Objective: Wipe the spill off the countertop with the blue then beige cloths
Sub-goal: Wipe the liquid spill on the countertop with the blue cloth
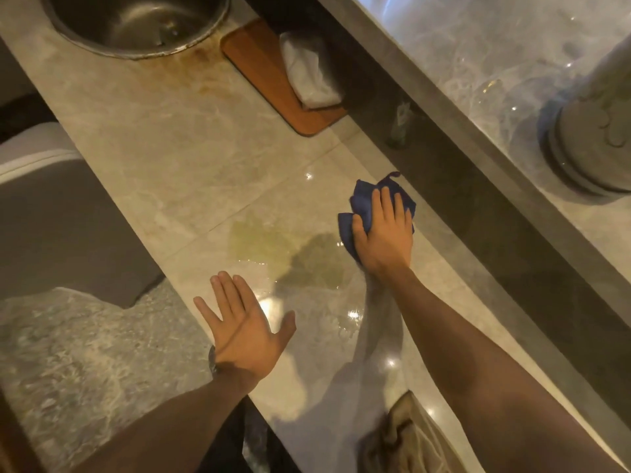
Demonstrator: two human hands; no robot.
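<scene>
R hand [384, 230] lies palm-down on the blue cloth [367, 206], fingers [386, 203] slightly spread and pressing it flat to the countertop [164, 148]; thumb sits on the cloth's near-left fold. Cloth is bunched, sticking out past the fingertips and to the thumb side, w/ a small loop at its far corner. Cannot tell if any fabric is pinched under the palm.

Spill [283, 250], a yellowish-green wet patch, lies just beside the R thumb, on its left, betw. the two hands; its near edge comes close to the L fingertips. Wet sheen and light glints spread around it.

L hand [244, 327] is open, fingers straight and close together, thumb splayed out toward the R arm, holding nothing; it hangs over the counter's front edge. Whether the palm touches the surface: can't tell. Dark band at the L wrist.

Beige cloth [406, 438] lies crumpled on the counter near the bottom of the frame, under the R forearm, well behind both hands.

Far beyond the fingers: round metal sink [136, 25], a wooden tray [269, 80] w/ a folded white cloth [309, 73] on it.
</scene>
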